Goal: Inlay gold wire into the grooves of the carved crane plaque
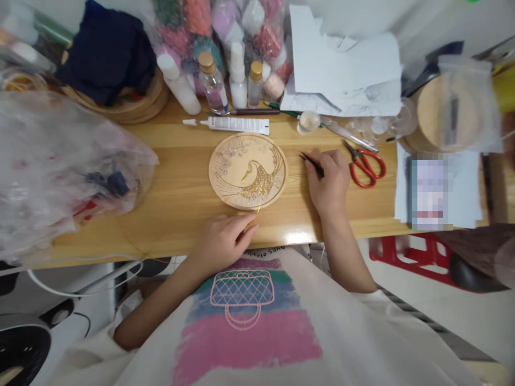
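Observation:
A round wooden plaque (229, 161) with a carved crane lies flat on the table, gold strands covering part of the bird's body. My left hand (225, 236) is at its near edge, thumb and forefinger closed near a short gold thread (258, 208) that runs up to the plaque. To the right of the plaque, my right hand (330, 179) rests on the table, closed around dark tweezers (311, 162) whose tips point left. Red-handled scissors (364, 163) lie just beyond that hand. A white glue tube (239, 125) lies behind the plaque, its cap beside it.
Several bottles (213, 86) stand at the back before bags of coloured material (241, 27). White papers (341, 69) lean back right. A plastic bag (80, 171) covers the left side. A wooden round box (446, 115) and a blurred-out rectangular object (430, 193) are at right.

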`<action>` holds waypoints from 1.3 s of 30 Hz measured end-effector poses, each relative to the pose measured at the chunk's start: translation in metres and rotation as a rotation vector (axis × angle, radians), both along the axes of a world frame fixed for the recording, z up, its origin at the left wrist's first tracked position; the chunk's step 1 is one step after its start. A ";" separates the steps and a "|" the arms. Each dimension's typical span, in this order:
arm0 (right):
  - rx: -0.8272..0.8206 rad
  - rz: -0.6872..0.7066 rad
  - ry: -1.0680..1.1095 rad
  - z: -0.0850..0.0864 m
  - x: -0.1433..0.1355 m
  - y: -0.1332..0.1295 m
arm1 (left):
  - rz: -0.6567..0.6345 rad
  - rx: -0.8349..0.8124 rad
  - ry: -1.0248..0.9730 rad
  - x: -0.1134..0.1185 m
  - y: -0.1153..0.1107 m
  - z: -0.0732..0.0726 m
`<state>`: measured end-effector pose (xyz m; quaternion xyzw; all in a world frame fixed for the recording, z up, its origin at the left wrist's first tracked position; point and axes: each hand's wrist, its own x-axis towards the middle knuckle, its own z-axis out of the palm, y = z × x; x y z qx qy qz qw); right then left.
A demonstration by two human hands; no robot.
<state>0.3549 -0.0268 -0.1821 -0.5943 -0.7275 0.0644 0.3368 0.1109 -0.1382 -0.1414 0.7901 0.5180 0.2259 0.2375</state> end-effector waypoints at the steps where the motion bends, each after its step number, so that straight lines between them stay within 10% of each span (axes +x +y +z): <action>1: 0.015 0.008 0.015 0.000 0.001 0.000 | -0.007 0.014 0.005 0.000 0.000 0.000; 39: -0.108 0.193 -0.012 0.015 -0.017 -0.010 | -0.145 0.434 0.135 0.001 -0.006 -0.004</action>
